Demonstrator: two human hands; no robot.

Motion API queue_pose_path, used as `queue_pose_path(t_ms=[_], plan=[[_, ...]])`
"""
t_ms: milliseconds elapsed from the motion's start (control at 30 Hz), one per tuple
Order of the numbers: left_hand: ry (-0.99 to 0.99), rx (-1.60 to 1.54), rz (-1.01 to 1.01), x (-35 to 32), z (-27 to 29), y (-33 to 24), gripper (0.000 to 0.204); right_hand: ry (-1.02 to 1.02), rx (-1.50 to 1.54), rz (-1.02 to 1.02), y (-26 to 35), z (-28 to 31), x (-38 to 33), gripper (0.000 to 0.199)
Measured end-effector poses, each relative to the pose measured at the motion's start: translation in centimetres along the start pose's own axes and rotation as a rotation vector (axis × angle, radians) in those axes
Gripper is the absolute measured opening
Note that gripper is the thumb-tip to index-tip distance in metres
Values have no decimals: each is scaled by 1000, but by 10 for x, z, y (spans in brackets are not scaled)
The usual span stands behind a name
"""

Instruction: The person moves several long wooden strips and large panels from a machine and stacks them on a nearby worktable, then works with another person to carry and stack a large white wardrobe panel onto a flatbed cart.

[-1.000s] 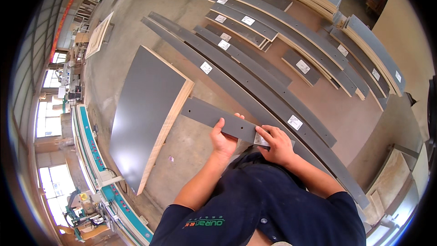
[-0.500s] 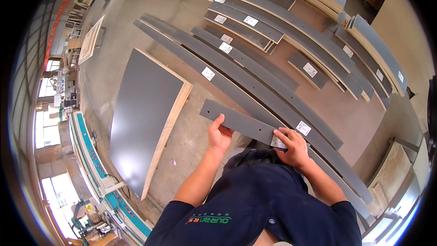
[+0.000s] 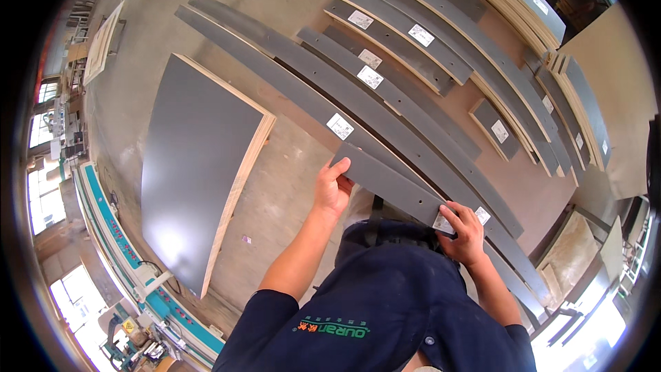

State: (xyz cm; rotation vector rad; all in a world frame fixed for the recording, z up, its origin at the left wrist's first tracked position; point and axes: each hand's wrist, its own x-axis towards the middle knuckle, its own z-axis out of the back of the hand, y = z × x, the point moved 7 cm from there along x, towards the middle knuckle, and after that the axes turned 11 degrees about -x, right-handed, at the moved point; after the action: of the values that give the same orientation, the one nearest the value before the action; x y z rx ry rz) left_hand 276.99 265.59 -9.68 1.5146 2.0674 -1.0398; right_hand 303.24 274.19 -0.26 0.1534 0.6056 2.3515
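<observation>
Gripping strip (image 3: 392,182) in curled fingers, left hand (image 3: 332,189) at 10 o'clock, right hand (image 3: 465,235) at 4 | shifted farther from panel (image 3: 200,138) at 9, so visually overlapping planks (image 3: 303,98) toward 1

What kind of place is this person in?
Probably a woodworking workshop. A held board is grey like the labelled boards in rows, a big panel shows wood-coloured edges, and a long teal-and-white machine stands on the left.
</observation>
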Motion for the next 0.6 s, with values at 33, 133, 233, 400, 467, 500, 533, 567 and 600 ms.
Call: queue_pose_path(t_ms=[33,133,233,400,467,500,533,567,600], plan=[[7,-4,10,3,0,-2,35,10,-7,-5,2,0,4,57],[-14,0,20,11,1,-9,32,26,-32,-23,6,1,14,55],[-12,7,35,19,1,-10,27,18,-58,-44,7,5,18,54],[-39,58,34,31,1,-11,22,1,-44,-78,5,7,16,53],[-64,110,16,33,8,-14,21,-6,-48,-78,4,9,15,54],[-87,149,-2,34,8,-18,20,-14,-52,-82,2,11,16,54],[-111,187,-20,35,8,-23,19,-22,-49,-88,0,11,15,54],[-115,193,-52,36,9,-29,20,-31,-46,-95,-3,11,13,54],[-115,198,-86,36,9,-36,21,-43,-45,-100,-7,11,11,54]])
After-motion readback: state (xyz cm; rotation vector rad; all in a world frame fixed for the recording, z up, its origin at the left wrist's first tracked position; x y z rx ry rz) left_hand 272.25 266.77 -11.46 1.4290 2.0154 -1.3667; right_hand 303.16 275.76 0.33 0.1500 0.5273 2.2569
